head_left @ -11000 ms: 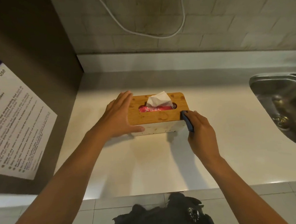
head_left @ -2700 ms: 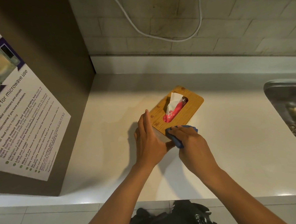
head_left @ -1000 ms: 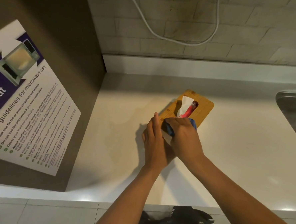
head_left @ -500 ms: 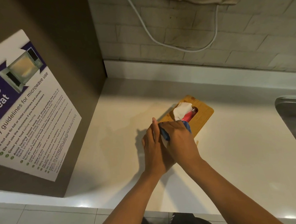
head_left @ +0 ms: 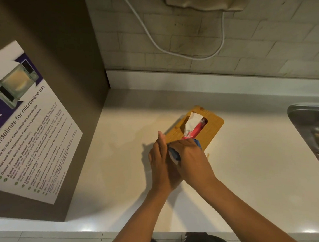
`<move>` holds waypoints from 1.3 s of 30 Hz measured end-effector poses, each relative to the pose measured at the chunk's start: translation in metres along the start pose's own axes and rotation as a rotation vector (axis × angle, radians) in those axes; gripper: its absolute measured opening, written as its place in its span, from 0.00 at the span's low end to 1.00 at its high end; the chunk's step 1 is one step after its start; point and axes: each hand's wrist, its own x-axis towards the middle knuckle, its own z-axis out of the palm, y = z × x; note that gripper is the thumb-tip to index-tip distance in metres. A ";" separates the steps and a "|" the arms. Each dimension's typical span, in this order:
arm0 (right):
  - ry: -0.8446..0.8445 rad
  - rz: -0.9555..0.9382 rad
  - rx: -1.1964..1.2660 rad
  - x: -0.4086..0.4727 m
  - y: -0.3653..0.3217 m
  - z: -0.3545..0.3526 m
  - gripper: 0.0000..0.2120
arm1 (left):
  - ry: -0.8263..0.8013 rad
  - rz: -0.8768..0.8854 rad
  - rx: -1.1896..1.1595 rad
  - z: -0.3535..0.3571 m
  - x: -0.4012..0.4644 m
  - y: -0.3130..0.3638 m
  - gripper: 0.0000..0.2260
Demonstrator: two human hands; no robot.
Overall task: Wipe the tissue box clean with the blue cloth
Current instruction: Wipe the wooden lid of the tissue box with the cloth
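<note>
The tissue box (head_left: 209, 131) has a bamboo lid and a white body, and stands turned diagonally on the pale counter (head_left: 251, 162). A white tissue (head_left: 193, 121) and red packaging stick out of its slot. My left hand (head_left: 160, 163) lies flat, fingers straight, against the box's near-left end. My right hand (head_left: 192, 160) grips the blue cloth (head_left: 173, 154) and presses it on the lid's near corner and end. Both hands hide the box's near end.
A brown cabinet side (head_left: 74, 88) with a microwave-guidelines poster (head_left: 24, 129) stands on the left. A steel sink (head_left: 316, 135) lies at the right edge. A white cable (head_left: 169, 49) hangs on the tiled wall behind.
Over the last second the cloth hand has slid slightly along the near end of the box. The left hand stays braced there. Earlier the box was turned from square to diagonal.
</note>
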 end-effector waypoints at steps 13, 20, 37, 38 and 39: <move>0.210 0.875 0.972 -0.061 0.075 -0.085 0.06 | 0.043 0.292 0.318 -0.011 -0.010 0.040 0.46; 0.211 0.827 1.074 -0.076 0.101 -0.089 0.24 | -0.258 0.251 0.655 0.012 0.034 0.111 0.30; 0.180 0.736 0.943 -0.099 0.158 -0.110 0.20 | -0.551 0.219 0.759 -0.008 0.056 0.102 0.31; 0.180 0.684 0.944 -0.100 0.155 -0.114 0.19 | -0.579 0.253 0.734 -0.013 0.053 0.100 0.33; 0.171 0.630 0.948 -0.098 0.153 -0.115 0.17 | -0.598 0.272 0.709 -0.017 0.050 0.101 0.33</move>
